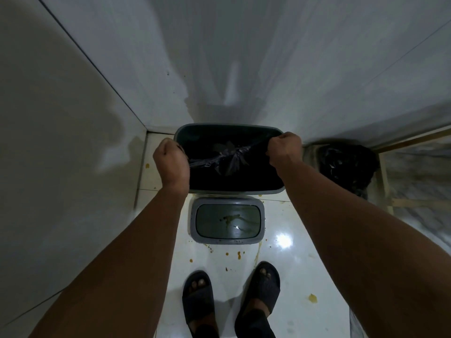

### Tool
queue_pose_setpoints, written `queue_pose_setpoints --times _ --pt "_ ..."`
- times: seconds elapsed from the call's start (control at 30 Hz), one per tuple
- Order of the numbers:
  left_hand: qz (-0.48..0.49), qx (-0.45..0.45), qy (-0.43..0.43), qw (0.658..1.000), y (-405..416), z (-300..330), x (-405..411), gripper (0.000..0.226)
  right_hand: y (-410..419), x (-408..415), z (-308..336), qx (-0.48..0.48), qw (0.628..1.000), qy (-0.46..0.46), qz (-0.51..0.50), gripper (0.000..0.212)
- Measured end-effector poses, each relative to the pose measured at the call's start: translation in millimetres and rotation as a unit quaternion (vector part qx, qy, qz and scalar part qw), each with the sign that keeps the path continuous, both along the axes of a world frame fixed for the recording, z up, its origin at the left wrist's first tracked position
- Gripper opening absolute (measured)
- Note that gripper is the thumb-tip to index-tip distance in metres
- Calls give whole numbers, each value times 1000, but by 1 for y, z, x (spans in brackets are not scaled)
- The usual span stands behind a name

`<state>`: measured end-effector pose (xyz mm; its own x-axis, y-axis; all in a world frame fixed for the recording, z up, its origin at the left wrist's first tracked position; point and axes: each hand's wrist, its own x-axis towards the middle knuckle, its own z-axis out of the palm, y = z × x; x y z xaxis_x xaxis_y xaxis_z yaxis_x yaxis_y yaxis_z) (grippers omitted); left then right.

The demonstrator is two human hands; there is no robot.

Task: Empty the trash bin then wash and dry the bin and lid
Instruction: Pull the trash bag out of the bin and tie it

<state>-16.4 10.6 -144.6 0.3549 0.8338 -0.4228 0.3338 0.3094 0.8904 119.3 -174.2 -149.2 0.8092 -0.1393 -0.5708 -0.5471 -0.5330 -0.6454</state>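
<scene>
While one lid (227, 220) lies nearby, left hand (170, 159) and right hand (284, 147) grip one bin's (227, 127) bag (225, 156).

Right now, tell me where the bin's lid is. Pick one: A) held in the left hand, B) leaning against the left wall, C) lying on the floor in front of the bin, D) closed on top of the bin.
C: the lid lies flat on the tiled floor just in front of the open bin, while the left hand and right hand both grip the black bag.
</scene>
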Motion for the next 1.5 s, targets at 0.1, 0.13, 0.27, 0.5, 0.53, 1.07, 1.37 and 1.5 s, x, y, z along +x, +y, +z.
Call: queue_pose_setpoints --times 0.1,0.13,0.27,0.5,0.53,1.07,1.37,1.5 --pt "-140 91 38 985 -9 6 6 25 5 -1 24 59 997 42 -36 23" --pt "-223 125 63 965 -12 9 7 12 7 -2 28 95 992 59 -51 15" --pt "-536 292 174 773 -10 1 5 75 15 0 29 167 982 93 2 18" --pt "-514 368 176 755 -14 1 12 19 9 -11 23 95 955 -27 280 38" --pt "-504 369 173 761 -15 5 13 19 6 -13 21 55 934 -31 350 45" --pt "-392 304 81 865 -9 128 -17 21 17 -33 138 -4 890 -207 406 22" --pt "-229 282 81 928 -28 248 -103 14 37 -89 256 75 835 -223 497 23" --pt "-164 273 75 945 -33 283 -157 13 52 -126 293 93 810 -195 545 26"
